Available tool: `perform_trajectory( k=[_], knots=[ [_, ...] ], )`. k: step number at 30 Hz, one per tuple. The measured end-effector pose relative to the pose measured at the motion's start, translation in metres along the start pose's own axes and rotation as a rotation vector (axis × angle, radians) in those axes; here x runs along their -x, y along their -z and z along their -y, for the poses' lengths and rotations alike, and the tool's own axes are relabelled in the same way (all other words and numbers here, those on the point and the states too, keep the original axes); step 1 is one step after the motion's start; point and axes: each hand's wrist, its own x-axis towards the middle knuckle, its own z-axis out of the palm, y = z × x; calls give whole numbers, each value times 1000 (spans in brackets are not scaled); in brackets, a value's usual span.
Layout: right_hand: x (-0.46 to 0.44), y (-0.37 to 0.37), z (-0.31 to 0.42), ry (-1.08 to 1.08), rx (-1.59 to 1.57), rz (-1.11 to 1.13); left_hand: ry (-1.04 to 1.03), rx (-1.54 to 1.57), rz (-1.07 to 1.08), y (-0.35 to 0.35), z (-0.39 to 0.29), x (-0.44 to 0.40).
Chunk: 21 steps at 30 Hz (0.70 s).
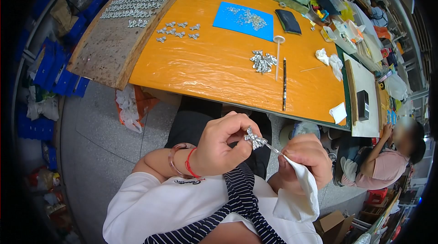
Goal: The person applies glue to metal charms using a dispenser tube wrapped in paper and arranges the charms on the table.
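While the left grip (223, 146) pinches a silver bow-shaped ornament (254, 139) above the lap, the right grip (312, 157) is closed around a thin pointed tool (273, 149) and a white cloth (301, 198), the tool's tip at the ornament's edge. On the orange-topped desk (191, 73) beyond lie a heap of silver pieces (263, 61), a black pencil (284, 86) and a blue mat (222, 20) strewn with small glittering bits (252, 19); a wood-edged board (102, 52) bears rows of similar bows (132, 7).

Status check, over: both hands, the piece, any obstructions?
Left hand pinching silver bow piece. Right hand gripping thin tool and white cloth, tool tip at the piece. Cloth hangs below, clear of the piece.
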Motion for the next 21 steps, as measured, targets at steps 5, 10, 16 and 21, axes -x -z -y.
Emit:
perform_trajectory(
  k=[5, 10, 16, 21],
  knots=[
    [0, -1, 2, -35, 7, 10, -33, -10, 6, 0, 6, 1],
    [2, -1, 0, -22, 2, -13, -21, 44, -7, -2, 7, 2],
    [3, 0, -1, -27, 3, -10, 69, 116, 20, 0, 6, 3],
    [1, -1, -2, -11, 21, 4, 83, 156, 29, -1, 8, 4]
  ],
)
